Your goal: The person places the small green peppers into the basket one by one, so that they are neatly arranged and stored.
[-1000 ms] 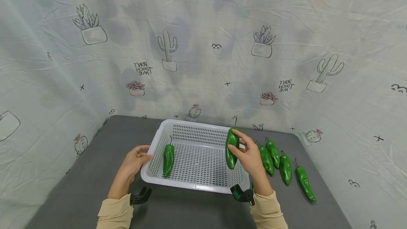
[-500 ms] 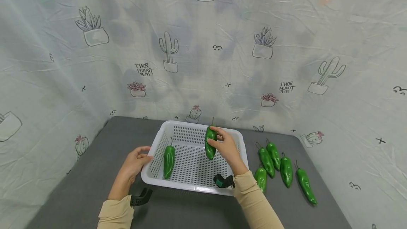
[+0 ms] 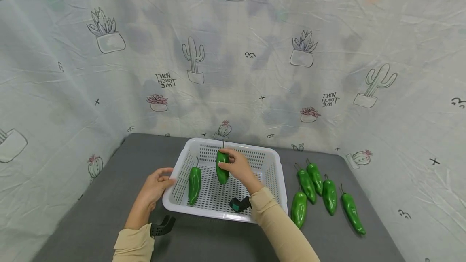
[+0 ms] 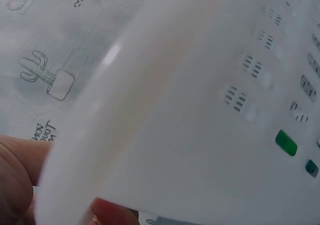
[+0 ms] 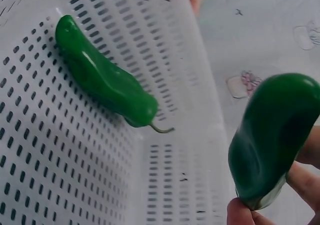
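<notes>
A white slotted plastic basket [image 3: 233, 215] sits on the grey table. My left hand [image 3: 155, 185] grips its left rim, thumb and fingers on either side of the edge, as the left wrist view also shows. Over the basket's inside, left of its middle, my right hand [image 3: 238, 167] pinches a glossy green pepper [image 3: 222, 169] between thumb and fingers, stem pointing up. Another green pepper [image 3: 194, 185] lies in the basket along its left side. In the right wrist view the held pepper [image 5: 272, 135] appears close up, with the lying pepper [image 5: 102, 77] beyond it.
Several more green peppers [image 3: 329, 197] lie on the table [image 3: 204, 241] to the right of the basket, one pepper [image 3: 299, 209] close to its right wall. Behind the table hangs a pale curtain [image 3: 233, 72] printed with cacti.
My right hand has carried the pepper leftward, from above the basket's right end to left of its middle. The left hand still holds the rim.
</notes>
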Motion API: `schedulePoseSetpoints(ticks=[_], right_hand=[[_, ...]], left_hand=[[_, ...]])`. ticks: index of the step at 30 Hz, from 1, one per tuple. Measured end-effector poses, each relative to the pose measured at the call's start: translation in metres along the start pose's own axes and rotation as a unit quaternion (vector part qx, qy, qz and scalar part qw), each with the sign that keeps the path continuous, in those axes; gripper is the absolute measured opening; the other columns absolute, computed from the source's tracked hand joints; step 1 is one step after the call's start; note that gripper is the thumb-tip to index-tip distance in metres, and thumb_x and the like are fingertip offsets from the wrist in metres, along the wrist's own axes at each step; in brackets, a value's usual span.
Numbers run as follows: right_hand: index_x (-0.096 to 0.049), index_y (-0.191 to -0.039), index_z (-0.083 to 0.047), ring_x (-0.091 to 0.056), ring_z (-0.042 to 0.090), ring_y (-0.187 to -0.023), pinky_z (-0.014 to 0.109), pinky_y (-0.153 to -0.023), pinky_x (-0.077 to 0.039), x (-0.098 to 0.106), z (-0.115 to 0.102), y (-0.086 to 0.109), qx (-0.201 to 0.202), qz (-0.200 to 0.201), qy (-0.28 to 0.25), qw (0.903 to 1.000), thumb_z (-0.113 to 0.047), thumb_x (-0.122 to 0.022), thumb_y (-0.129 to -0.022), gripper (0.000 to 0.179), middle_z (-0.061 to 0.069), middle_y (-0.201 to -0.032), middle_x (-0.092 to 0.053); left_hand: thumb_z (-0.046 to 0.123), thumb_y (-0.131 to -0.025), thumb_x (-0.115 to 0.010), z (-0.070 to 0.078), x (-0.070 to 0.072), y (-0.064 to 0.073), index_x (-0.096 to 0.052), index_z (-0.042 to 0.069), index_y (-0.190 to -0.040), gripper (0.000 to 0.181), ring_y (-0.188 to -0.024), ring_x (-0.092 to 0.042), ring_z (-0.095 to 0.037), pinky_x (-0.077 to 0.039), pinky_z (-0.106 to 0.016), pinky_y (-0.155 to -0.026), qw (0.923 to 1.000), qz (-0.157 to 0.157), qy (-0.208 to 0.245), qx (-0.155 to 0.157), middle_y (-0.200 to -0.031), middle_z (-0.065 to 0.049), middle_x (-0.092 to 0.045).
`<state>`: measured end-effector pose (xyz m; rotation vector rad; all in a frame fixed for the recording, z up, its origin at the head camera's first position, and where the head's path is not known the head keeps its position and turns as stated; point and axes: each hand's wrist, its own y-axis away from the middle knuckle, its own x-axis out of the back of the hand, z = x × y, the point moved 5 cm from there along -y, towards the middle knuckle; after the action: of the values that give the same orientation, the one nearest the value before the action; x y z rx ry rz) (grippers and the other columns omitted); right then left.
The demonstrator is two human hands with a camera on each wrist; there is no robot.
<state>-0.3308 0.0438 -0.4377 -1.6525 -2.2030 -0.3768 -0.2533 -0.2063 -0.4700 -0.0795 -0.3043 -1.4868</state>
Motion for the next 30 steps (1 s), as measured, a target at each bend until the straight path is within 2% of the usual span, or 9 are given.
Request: schedulePoseSetpoints(ticks=[6, 12, 19, 25, 30], right_hand=[[-0.058, -0.130, -0.020, -0.058, 0.031, -0.113, 0.036, -0.078, -0.053, -0.018, 0.004, -0.007, -0.007, -0.033, 0.018, 0.9993, -0.019, -0.070, -0.086, 0.046, 0.012, -0.125, -0.060], [-0.059, -0.129, -0.017, -0.059, 0.031, -0.110, 0.036, -0.078, -0.053, -0.031, 0.009, -0.013, -0.010, -0.070, 0.029, 0.9971, -0.017, -0.071, -0.086, 0.044, 0.013, -0.124, -0.059], [-0.060, -0.129, -0.011, -0.060, 0.031, -0.105, 0.036, -0.076, -0.053, -0.042, 0.012, -0.016, 0.005, -0.090, 0.048, 0.9947, -0.013, -0.071, -0.085, 0.046, 0.014, -0.120, -0.061], [-0.061, -0.127, -0.013, -0.059, 0.029, -0.104, 0.038, -0.078, -0.052, -0.046, 0.013, -0.016, -0.025, -0.097, 0.053, 0.9936, -0.014, -0.072, -0.084, 0.045, 0.015, -0.119, -0.061], [-0.061, -0.127, -0.015, -0.057, 0.031, -0.112, 0.041, -0.086, -0.049, -0.051, 0.019, -0.018, -0.041, -0.108, 0.072, 0.9907, -0.016, -0.073, -0.083, 0.045, 0.017, -0.127, -0.058]], left_hand=[[0.005, -0.093, -0.056, 0.001, 0.000, 0.000, -0.039, -0.004, -0.137, 0.047, -0.091, -0.065, -0.027, -0.053, -0.037, -0.071, 1.0000, -0.001, 0.005, -0.002, -0.111, -0.027, -0.059], [0.005, -0.093, -0.056, 0.002, 0.001, 0.000, -0.039, -0.004, -0.136, 0.047, -0.091, -0.065, -0.027, -0.053, -0.038, -0.071, 1.0000, -0.001, 0.006, -0.003, -0.111, -0.028, -0.059], [0.005, -0.093, -0.055, 0.000, 0.000, 0.000, -0.039, -0.004, -0.136, 0.047, -0.092, -0.065, -0.028, -0.053, -0.038, -0.071, 1.0000, -0.001, 0.006, 0.001, -0.113, -0.029, -0.059], [0.005, -0.093, -0.055, 0.001, 0.000, 0.000, -0.039, -0.004, -0.137, 0.048, -0.091, -0.065, -0.026, -0.053, -0.037, -0.071, 1.0000, 0.002, 0.003, -0.001, -0.111, -0.028, -0.060], [0.005, -0.093, -0.055, 0.001, 0.000, 0.000, -0.039, -0.004, -0.137, 0.048, -0.091, -0.065, -0.027, -0.053, -0.038, -0.071, 1.0000, 0.001, 0.002, 0.001, -0.112, -0.028, -0.059]])
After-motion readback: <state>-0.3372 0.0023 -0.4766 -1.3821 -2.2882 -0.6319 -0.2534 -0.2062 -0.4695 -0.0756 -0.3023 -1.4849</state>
